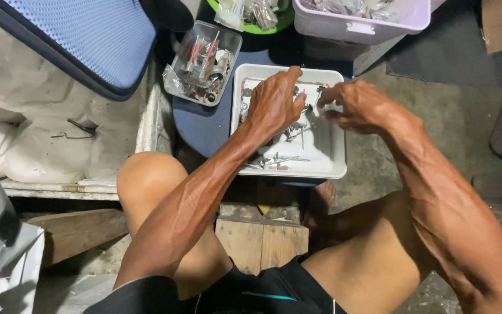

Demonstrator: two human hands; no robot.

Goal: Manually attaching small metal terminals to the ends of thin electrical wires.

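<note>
White tray of metal screws, both hands inside, clear tub beside

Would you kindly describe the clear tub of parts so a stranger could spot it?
Start at the white tray under both hands. Just to its left on the blue seat sits the clear tub: see-through, tilted, and packed with metal bits and red-marked pieces.

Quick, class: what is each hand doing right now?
Left hand: spread open, palm down on small metal parts in the white rectangular plastic tray.
Right hand: fingers pinched; contents cannot be told.
</note>
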